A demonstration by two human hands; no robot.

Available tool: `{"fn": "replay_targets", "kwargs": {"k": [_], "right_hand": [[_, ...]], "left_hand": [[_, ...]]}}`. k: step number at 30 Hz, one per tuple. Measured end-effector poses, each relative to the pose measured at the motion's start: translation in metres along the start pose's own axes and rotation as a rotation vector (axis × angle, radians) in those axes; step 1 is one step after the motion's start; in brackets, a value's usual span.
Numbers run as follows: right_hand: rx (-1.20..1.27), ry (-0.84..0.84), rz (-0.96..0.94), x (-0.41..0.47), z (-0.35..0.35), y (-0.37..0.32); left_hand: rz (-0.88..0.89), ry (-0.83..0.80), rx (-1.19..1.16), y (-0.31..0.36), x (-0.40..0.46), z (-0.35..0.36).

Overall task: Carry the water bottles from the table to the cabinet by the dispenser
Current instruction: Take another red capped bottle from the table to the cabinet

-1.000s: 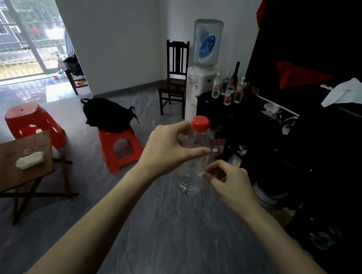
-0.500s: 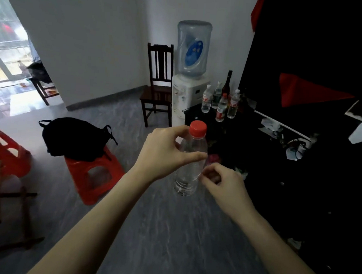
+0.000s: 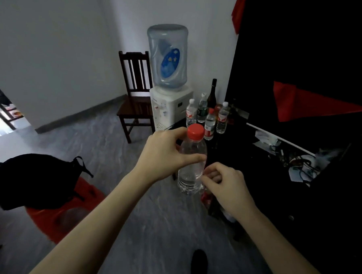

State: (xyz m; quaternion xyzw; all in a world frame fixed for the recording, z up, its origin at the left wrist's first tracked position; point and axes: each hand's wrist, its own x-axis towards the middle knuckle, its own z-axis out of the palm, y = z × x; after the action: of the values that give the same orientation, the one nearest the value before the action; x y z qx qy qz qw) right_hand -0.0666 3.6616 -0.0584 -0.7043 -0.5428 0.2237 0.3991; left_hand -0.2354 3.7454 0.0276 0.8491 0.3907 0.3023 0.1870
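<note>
Shoe: a dark toe [image 3: 199, 261] shows at the bottom edge, on the grey floor [image 3: 154, 229] below your arms.
Left hand: your left hand [image 3: 164, 154] wraps the upper body of the clear water bottle [image 3: 191, 171], thumb across the front just below the shoulder, fingers curled round the far side.
Right hand: your right hand [image 3: 225, 185] sits at the bottle's lower right, fingers curled in, fingertips touching the side wall; whether it truly bears any weight, you cannot tell.
Bottle position: it stands upright in the air between both hands, held over the floor, its red cap [image 3: 195, 132] above your left knuckles, its base free below them.
Left side: a black backpack [image 3: 31, 181] lies on a red plastic stool [image 3: 67, 210].
Right side: the black cabinet [image 3: 278, 184] starts just beyond the bottle, its top cluttered with cables and papers [image 3: 290, 155].
Cabinet corner: four small water bottles [image 3: 208, 117] and a dark wine bottle [image 3: 212, 94] stand grouped on the far corner, well apart from the bottle you hold.
Dispenser: the white water dispenser [image 3: 169, 107] with its blue jug [image 3: 167, 56] stands just beside that corner.
Far: a dark wooden chair [image 3: 136, 94] stands left of the dispenser against the white wall.
</note>
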Motion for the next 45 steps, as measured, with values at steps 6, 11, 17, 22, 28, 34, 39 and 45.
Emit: {"fn": "replay_targets", "kwargs": {"k": [6,11,17,22,28,34,39,45], "right_hand": [[0.003,-0.017,0.007,0.110,-0.015,0.032],[0.015,-0.022,0.010,0.201,-0.038,0.058],[0.002,-0.013,0.054,0.271,-0.058,0.094],[0.012,-0.006,0.131,0.314,-0.070,0.123],[-0.003,0.038,0.213,0.358,-0.074,0.160],[-0.035,0.089,0.349,0.409,-0.073,0.199],[-0.067,0.071,0.511,0.445,-0.068,0.228],[-0.102,0.095,0.721,0.459,-0.045,0.256]], "left_hand": [[-0.006,-0.032,-0.017,-0.030,0.109,0.041],[0.005,-0.069,-0.008,-0.043,0.202,0.071],[0.064,-0.167,-0.033,-0.053,0.279,0.107],[0.089,-0.230,-0.035,-0.063,0.336,0.144],[0.178,-0.349,-0.065,-0.078,0.399,0.189],[0.294,-0.500,-0.159,-0.107,0.471,0.248],[0.397,-0.658,-0.262,-0.136,0.518,0.298],[0.400,-0.794,-0.326,-0.164,0.531,0.357]]}}
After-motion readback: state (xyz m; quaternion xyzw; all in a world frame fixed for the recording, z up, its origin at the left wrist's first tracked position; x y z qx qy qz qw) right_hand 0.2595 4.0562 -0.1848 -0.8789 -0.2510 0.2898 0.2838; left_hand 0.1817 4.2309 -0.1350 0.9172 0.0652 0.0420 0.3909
